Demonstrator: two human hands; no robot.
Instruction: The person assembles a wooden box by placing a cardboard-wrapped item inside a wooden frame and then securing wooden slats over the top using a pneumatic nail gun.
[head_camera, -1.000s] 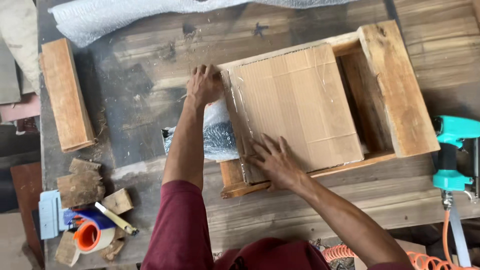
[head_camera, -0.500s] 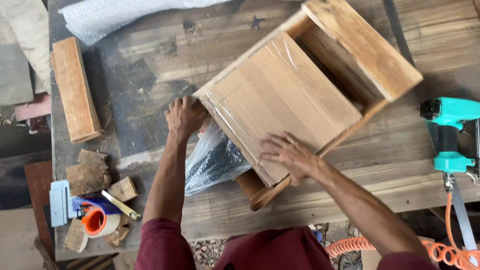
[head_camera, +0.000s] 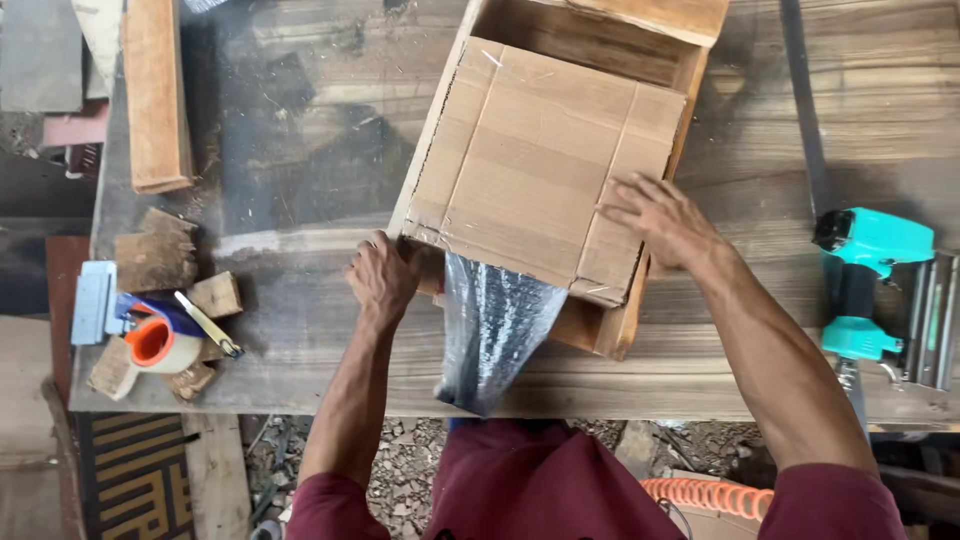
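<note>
A wooden box (head_camera: 610, 40) lies on the workbench with a sheet of cardboard (head_camera: 540, 165) covering its open side, wrapped in clear plastic film. A twisted tail of the film (head_camera: 490, 330) hangs from the box's near edge toward the bench front. My left hand (head_camera: 383, 278) grips the near left corner of the box, beside the film. My right hand (head_camera: 665, 222) lies flat with fingers spread on the cardboard's right part, pressing it down.
A teal nail gun (head_camera: 865, 280) lies at the right, with an orange coiled hose (head_camera: 700, 495) below the bench edge. At the left are wood scraps (head_camera: 155, 262), a tape dispenser (head_camera: 150, 335) and a long wooden block (head_camera: 155, 95).
The box has been turned clockwise on the bench, its open end now pointing away. My left hand moved to the near left corner; my right hand shifted to the cardboard's right side.
</note>
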